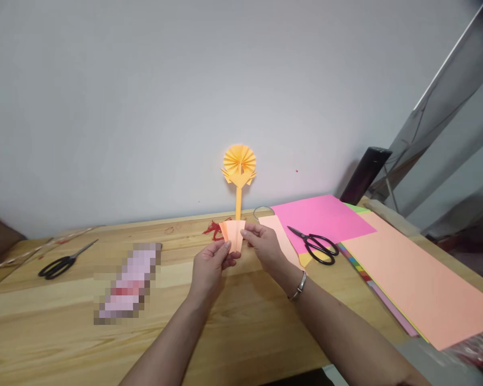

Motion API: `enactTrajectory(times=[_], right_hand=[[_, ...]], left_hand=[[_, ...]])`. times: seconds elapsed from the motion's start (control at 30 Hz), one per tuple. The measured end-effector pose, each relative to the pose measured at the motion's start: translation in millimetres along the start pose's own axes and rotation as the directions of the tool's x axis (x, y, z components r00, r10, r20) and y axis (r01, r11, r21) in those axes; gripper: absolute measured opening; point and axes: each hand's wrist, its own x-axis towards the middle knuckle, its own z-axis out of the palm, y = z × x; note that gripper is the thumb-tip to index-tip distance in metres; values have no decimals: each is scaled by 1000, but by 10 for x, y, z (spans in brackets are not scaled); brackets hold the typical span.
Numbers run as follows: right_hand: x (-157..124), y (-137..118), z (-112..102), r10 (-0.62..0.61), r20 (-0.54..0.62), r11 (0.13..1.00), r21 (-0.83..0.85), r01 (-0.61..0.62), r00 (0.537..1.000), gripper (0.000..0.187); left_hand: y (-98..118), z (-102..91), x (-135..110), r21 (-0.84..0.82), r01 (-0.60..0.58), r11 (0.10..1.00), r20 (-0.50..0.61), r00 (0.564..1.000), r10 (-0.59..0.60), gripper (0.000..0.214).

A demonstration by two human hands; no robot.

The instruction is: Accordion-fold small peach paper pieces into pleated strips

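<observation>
My left hand (211,264) and right hand (265,244) pinch a folded, pleated peach paper piece (233,234) near the far edge of the wooden table (241,321).

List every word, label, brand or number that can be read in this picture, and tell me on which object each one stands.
There is no readable text anywhere in this view.
The pink and white item on the wooden table is blurred into blocks, so any print on it cannot be read.
The folded orange paper held by the left hand and the right hand, the paper flower and the pink sheet show no print.
</observation>
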Motion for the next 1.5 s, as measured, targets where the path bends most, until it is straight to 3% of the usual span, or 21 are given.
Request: enactTrajectory(times=[0.83, 1.5], right_hand=[[-17, 92, -64, 7, -46, 997, -70, -10, 999, 25], [-24, 126, -52, -11, 101, 991, -131, 25, 995, 14]], left_hand=[[-103, -67, -12, 38, 16, 999, 20, 1000, -17, 31], [-158, -56, -25, 113, 90, 989, 127, 986, -104, 32]])
